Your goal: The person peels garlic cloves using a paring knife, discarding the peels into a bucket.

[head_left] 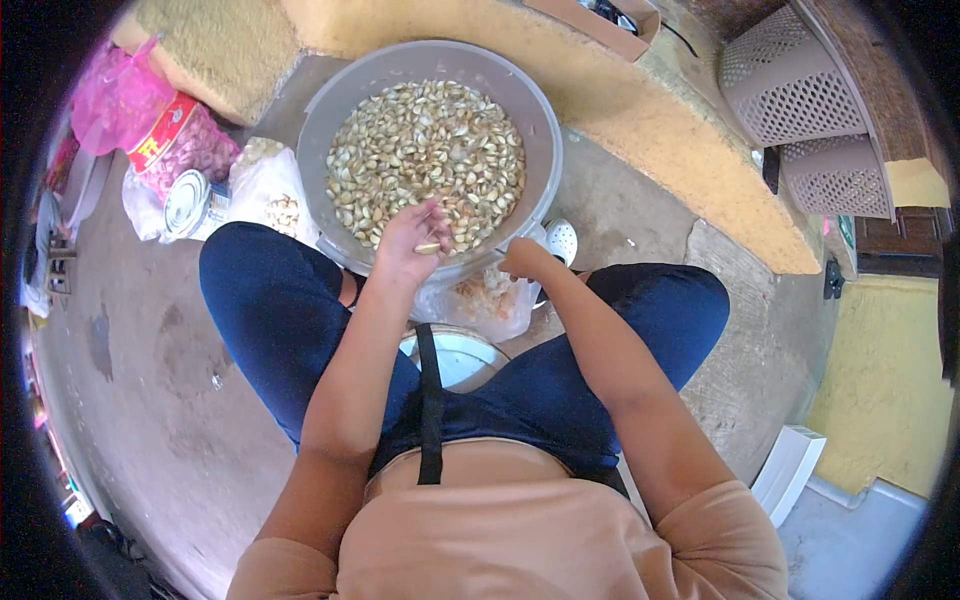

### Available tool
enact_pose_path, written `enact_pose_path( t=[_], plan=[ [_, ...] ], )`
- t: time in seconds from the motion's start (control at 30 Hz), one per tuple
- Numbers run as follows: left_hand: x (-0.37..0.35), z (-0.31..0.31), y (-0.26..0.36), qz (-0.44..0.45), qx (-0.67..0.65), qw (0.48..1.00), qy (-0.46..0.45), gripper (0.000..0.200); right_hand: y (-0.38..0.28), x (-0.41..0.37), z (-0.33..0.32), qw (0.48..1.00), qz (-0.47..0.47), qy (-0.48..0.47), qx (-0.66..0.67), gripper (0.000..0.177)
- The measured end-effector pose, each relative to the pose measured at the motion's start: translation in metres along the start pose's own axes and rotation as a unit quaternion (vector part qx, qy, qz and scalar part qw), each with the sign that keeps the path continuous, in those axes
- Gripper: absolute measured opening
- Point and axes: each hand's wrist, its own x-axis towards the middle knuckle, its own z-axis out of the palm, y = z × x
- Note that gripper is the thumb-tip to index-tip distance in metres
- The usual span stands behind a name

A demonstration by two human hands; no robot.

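Note:
A large round grey tub (312, 150) full of what look like garlic cloves (425, 150) stands in front of my knees. My left hand (408, 240) is palm up over its near rim, fingers curled, with a single garlic clove (428, 248) held in it. At the rim's near right, my right hand (528, 260) is closed around what looks like a small knife; only a thin dark tip (499, 251) shows. Just below both hands, a clear plastic bag (490, 305) holds pale and orange-brown peelings.
Left of the tub are a pink mesh sack (190, 150), a tin can (190, 205) and a white bag of cloves (270, 190). A yellow ledge (640, 150) curves behind. Grey perforated baskets (800, 90) stand right. A white clog (561, 240) is beside the tub.

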Motion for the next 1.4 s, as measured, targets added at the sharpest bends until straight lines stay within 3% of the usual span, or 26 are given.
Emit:
enact_pose_path(
  t=[0.1, 0.2, 0.3, 0.37, 0.43, 0.47, 0.5, 0.53, 0.63, 0.73, 0.83, 0.9, 0.97, 1.03, 1.07, 1.13, 1.17, 1.27, 1.37, 1.4],
  plan=[
    [0.007, -0.01, -0.003, 0.015, -0.072, 0.993, 0.09, 0.01, 0.012, 0.032, 0.011, 0.997, -0.046, -0.02, -0.062, 0.033],
    [0.046, -0.064, -0.013, 0.013, -0.053, 0.99, 0.13, 0.007, -0.013, 0.04, -0.003, 0.998, 0.023, -0.017, -0.057, 0.025],
    [0.054, -0.083, -0.026, -0.005, 0.085, 0.985, 0.15, 0.007, -0.024, 0.071, -0.007, 0.971, -0.021, 0.025, -0.236, 0.027],
    [0.065, -0.099, -0.035, -0.027, 0.145, 0.979, 0.138, 0.01, -0.045, 0.074, -0.01, 0.977, -0.05, 0.138, -0.156, 0.021],
    [0.073, -0.102, -0.044, -0.032, 0.183, 0.967, 0.174, 0.016, -0.083, 0.08, -0.013, 0.974, -0.1, 0.17, -0.108, 0.022],
    [0.079, -0.107, -0.047, -0.018, 0.207, 0.967, 0.149, 0.018, -0.117, 0.069, -0.026, 0.967, -0.135, 0.162, -0.139, 0.021],
    [0.085, -0.114, -0.051, -0.004, 0.23, 0.965, 0.123, 0.02, -0.138, 0.077, -0.036, 0.905, -0.305, 0.11, -0.276, 0.024],
    [0.088, -0.117, -0.054, 0.009, 0.253, 0.962, 0.097, 0.023, -0.175, 0.048, -0.052, 0.978, -0.202, 0.047, 0.0, 0.03],
    [0.084, -0.099, -0.055, 0.068, 0.22, 0.972, -0.041, 0.03, -0.233, 0.039, -0.055, 0.92, -0.34, 0.087, 0.172, 0.031],
    [0.079, -0.085, -0.05, 0.104, 0.19, 0.975, -0.038, 0.029, -0.257, 0.002, -0.067, 0.917, -0.283, 0.083, 0.269, 0.029],
    [0.054, -0.07, -0.038, 0.074, 0.236, 0.969, 0.016, 0.028, -0.235, 0.017, -0.072, 0.904, -0.306, 0.119, 0.274, 0.031],
    [0.06, -0.075, -0.033, 0.059, 0.249, 0.965, 0.058, 0.027, -0.202, 0.051, -0.072, 0.896, -0.347, 0.265, 0.079, 0.032],
    [0.061, -0.072, -0.028, 0.066, 0.232, 0.968, 0.065, 0.027, -0.179, 0.026, -0.09, 0.972, -0.144, 0.137, 0.124, 0.026],
    [0.05, -0.054, -0.02, 0.092, 0.184, 0.978, 0.037, 0.027, -0.149, 0.005, -0.102, 0.971, -0.174, 0.135, 0.092, 0.02],
    [0.038, -0.037, -0.015, 0.1, 0.129, 0.986, 0.015, 0.026, -0.129, 0.008, -0.104, 0.977, -0.174, 0.118, 0.048, 0.028],
    [0.022, -0.016, -0.007, 0.117, 0.134, 0.984, 0.006, 0.026, -0.095, 0.009, -0.101, 0.974, -0.159, 0.051, 0.154, 0.035],
    [0.018, -0.01, -0.005, 0.125, 0.136, 0.983, 0.0, 0.026, -0.079, 0.005, -0.096, 0.943, -0.141, 0.0, 0.3, 0.035],
    [0.013, -0.006, 0.0, 0.128, 0.138, 0.981, -0.051, 0.024, -0.067, -0.04, -0.096, 0.942, -0.137, -0.008, 0.306, 0.031],
    [0.002, 0.003, 0.003, 0.124, 0.145, 0.978, -0.089, 0.024, -0.077, -0.066, -0.104, 0.971, -0.141, 0.002, 0.194, 0.032],
    [-0.002, 0.007, 0.004, 0.123, 0.147, 0.976, -0.102, 0.024, -0.079, -0.073, -0.101, 0.962, -0.185, 0.055, 0.194, 0.029]
  ],
)
